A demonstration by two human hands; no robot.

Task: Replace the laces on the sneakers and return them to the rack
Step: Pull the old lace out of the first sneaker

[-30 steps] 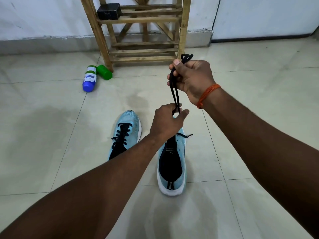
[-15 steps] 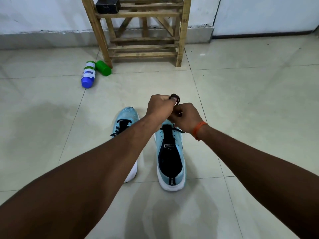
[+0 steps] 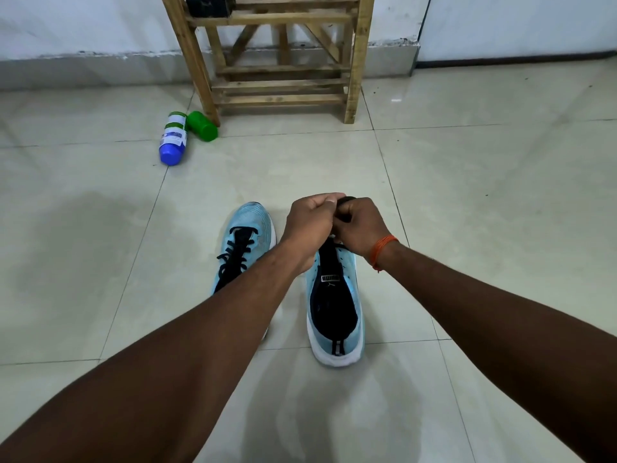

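Two light-blue sneakers stand side by side on the tiled floor. The left sneaker [image 3: 248, 237] has black laces threaded through it. The right sneaker [image 3: 337, 315] shows its dark inside, and its toe end is hidden behind my hands. My left hand [image 3: 310, 225] and my right hand [image 3: 359, 225] meet over that toe end, both closed on a bunched black lace [image 3: 344, 203] that peeks out between the fingers. An orange thread circles my right wrist. The wooden rack [image 3: 280, 55] stands against the wall straight ahead.
A blue-capped bottle [image 3: 173, 138] and a green bottle [image 3: 202, 126] lie on the floor by the rack's left leg. A black box [image 3: 208, 4] sits on a rack shelf. Pale floor tiles spread out on all sides.
My right hand has come down from chest height with the lace, and both hands have joined low over the right sneaker's toe. The long hanging lace is now bunched between them.
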